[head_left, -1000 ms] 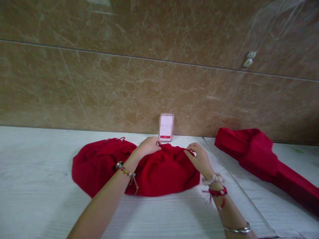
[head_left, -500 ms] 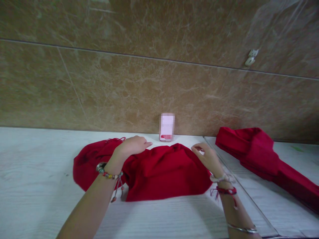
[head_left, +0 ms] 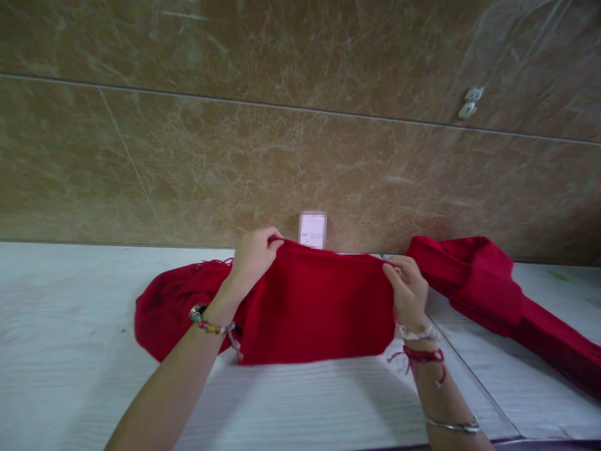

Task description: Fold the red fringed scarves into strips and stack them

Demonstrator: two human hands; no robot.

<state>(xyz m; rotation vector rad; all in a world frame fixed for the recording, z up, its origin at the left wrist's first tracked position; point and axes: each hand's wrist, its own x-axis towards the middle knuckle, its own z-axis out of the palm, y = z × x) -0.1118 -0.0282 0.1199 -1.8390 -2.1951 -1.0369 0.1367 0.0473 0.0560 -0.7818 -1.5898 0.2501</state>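
A red cloth [head_left: 319,300] lies across the white tabletop in front of me. Its upper edge is lifted and pulled fairly straight between my hands. My left hand [head_left: 256,254] pinches that edge near the cloth's middle, fingers closed. At the right corner, my right hand [head_left: 407,285] grips the same edge between thumb and fingers. Left of my left wrist, the rest of the cloth is bunched in a rounded heap, with thin red strings at its far side. The raised edge covers the bottom of a phone [head_left: 313,230] that leans on the wall.
Another red cloth [head_left: 488,294], loosely folded and long, lies on the right part of the white table [head_left: 70,300]. A seam runs across the tabletop beside my right wrist. Behind stands a brown marbled wall [head_left: 225,163] with a small white cat-shaped piece [head_left: 471,102] on it.
Both hands have closed on the cloth's far edge and raised it. The wrinkled section between them is now stretched flatter, and it covers the phone's lower end.
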